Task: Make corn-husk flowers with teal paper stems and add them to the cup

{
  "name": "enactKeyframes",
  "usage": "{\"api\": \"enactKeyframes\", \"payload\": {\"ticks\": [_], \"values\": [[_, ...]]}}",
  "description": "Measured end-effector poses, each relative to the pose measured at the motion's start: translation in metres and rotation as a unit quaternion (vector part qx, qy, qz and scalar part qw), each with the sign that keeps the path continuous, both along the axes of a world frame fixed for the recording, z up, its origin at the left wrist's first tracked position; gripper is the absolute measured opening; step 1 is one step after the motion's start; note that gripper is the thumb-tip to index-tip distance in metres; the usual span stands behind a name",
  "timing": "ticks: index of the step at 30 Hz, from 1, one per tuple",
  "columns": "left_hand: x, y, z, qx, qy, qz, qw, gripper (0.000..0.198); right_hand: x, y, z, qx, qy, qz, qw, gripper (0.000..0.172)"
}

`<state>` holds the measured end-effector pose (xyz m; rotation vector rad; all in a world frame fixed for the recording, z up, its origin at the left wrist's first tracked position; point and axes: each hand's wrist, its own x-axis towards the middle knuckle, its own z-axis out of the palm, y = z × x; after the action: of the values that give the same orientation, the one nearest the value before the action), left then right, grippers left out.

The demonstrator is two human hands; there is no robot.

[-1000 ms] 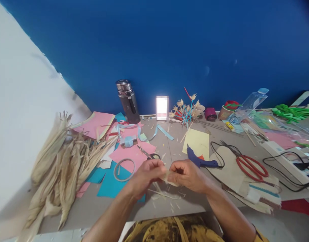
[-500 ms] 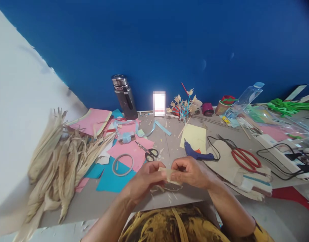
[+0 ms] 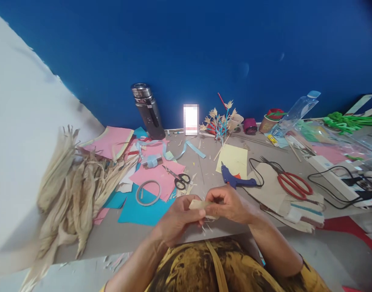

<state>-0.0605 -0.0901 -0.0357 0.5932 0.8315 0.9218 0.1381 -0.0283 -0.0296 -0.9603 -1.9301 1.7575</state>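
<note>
A small pale piece of dried husk [image 3: 197,204] is pinched between both hands near the table's front edge. My left hand [image 3: 184,211] grips it from the left, thumb on top. Fingers bent, my right hand [image 3: 224,205] holds its right side, close against the left. Thin pale strips lie below the hands, partly hidden by them. Black-handled scissors [image 3: 180,181] rest just beyond my left hand on pink paper [image 3: 143,172]. A blue glue gun [image 3: 237,180] lies beyond my right hand, its nozzle over a yellow sheet [image 3: 234,158].
Dried husks [image 3: 73,198] are heaped at the left. A tape roll [image 3: 148,193], a dark flask [image 3: 149,113] and a lit phone [image 3: 191,120] stand or lie farther in. Husk flowers [image 3: 219,121], red-handled scissors [image 3: 294,185], a glove [image 3: 274,194] and a power strip [image 3: 334,176] are to the right.
The view has shifted slightly, so the table's things sit higher. Between my hands, the husk piece now shows more of its surface above my left thumb.
</note>
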Motion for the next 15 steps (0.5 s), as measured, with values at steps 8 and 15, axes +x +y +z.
{"api": "enactKeyframes", "payload": {"ticks": [8, 15], "values": [[-0.007, -0.008, -0.006, -0.046, -0.143, -0.024, 0.988, 0.036, 0.009, -0.006, -0.006, -0.007, 0.011, 0.024, 1.000, 0.047], [-0.006, -0.010, -0.003, -0.010, 0.001, 0.034, 0.999, 0.045, -0.003, -0.005, -0.004, 0.011, 0.005, 0.013, 1.000, 0.041]]}}
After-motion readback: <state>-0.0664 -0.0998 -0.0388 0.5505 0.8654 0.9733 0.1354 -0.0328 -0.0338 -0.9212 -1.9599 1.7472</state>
